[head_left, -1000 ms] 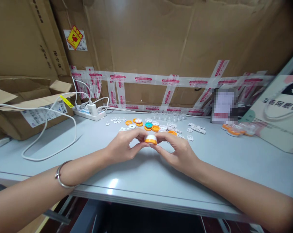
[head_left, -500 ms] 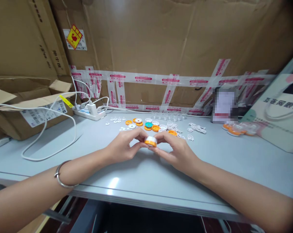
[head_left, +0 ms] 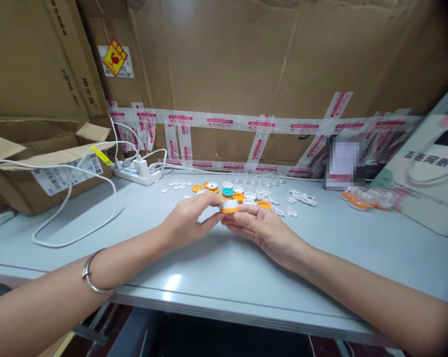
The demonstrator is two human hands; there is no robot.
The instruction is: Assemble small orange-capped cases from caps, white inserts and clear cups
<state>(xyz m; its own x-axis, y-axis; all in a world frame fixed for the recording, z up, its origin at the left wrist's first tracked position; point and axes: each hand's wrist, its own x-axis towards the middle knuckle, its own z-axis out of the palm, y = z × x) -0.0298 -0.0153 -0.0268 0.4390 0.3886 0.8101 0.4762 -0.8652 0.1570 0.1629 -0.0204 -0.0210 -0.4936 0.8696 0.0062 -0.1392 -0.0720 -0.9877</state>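
Observation:
A small round piece point(head_left: 229, 207), white on top and orange below, is held above the table between my two hands. My left hand point(head_left: 190, 220) pinches its left side with thumb and fingers. From the right, my right hand point(head_left: 263, 229) supports it, its fingers beneath and beside the piece and the thumb folded over them. Just behind lie orange rings point(head_left: 264, 204), white rings point(head_left: 250, 196) and a teal disc point(head_left: 227, 192). Small white discs point(head_left: 177, 186) are spread to the left, and white lattice parts point(head_left: 302, 197) lie to the right.
Clear caps point(head_left: 259, 177) line the table's back. On the left are an open carton point(head_left: 53, 163), a power strip point(head_left: 138, 174) and a looping white cable point(head_left: 114, 198). Orange-and-clear assemblies point(head_left: 363, 199) sit right, beside a printed bag point(head_left: 428, 173); a blurred upright object point(head_left: 343, 163) stands behind.
The round piece has risen slightly and is turned more level. My right hand has shifted from a thumb-and-finger pinch to fingers gathered under it, palm turned more upward.

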